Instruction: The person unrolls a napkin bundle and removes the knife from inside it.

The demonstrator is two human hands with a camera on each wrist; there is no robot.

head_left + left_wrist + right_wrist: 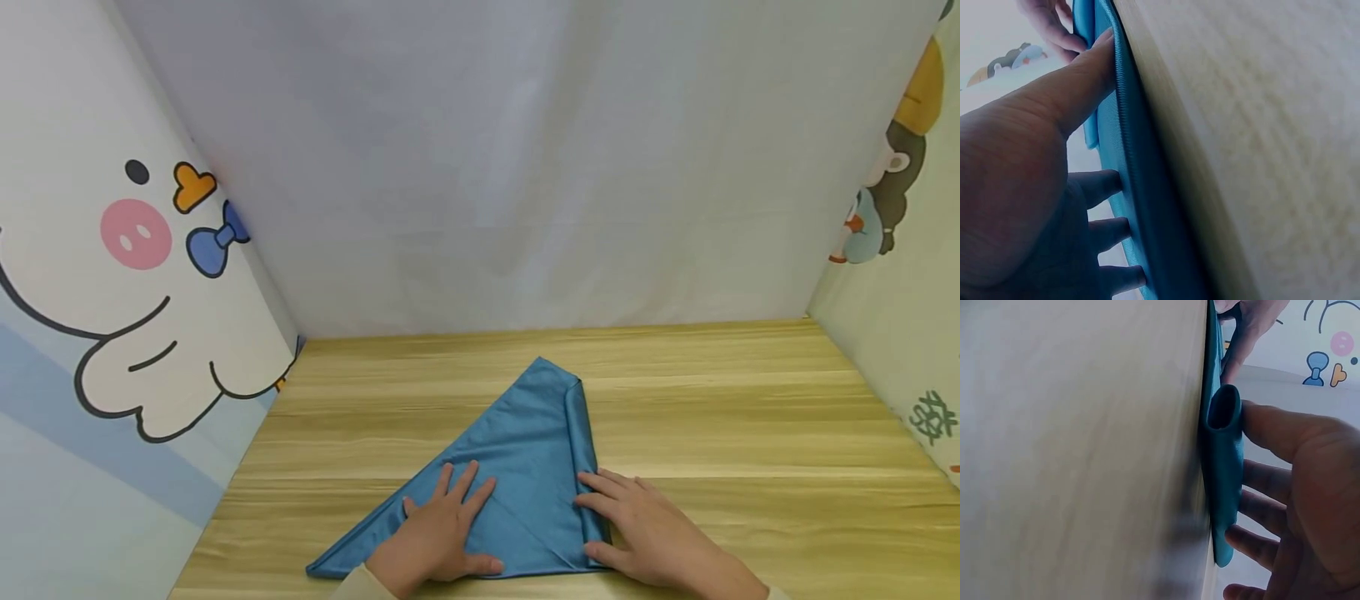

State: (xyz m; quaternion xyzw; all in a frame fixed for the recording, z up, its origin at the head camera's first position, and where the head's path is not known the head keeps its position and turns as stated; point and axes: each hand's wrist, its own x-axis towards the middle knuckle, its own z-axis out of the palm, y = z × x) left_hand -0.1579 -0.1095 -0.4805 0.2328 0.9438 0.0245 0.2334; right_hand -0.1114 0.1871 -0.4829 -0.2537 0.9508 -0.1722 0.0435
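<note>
Left hand [444, 528] splayed on blue cloth [525, 475], right hand [643, 523] touching roll [580, 425]

I can read no text, label, brand, number or sign in any of my three views; no lettering shows clearly enough for me.

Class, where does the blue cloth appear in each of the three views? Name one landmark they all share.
Head: the cloth lies at lower centre.
Left wrist: a band slanting from top, left of centre, to bottom centre.
Right wrist: an upright strip right of centre, starting at the top.
Shared landmark: the right hand.
</note>
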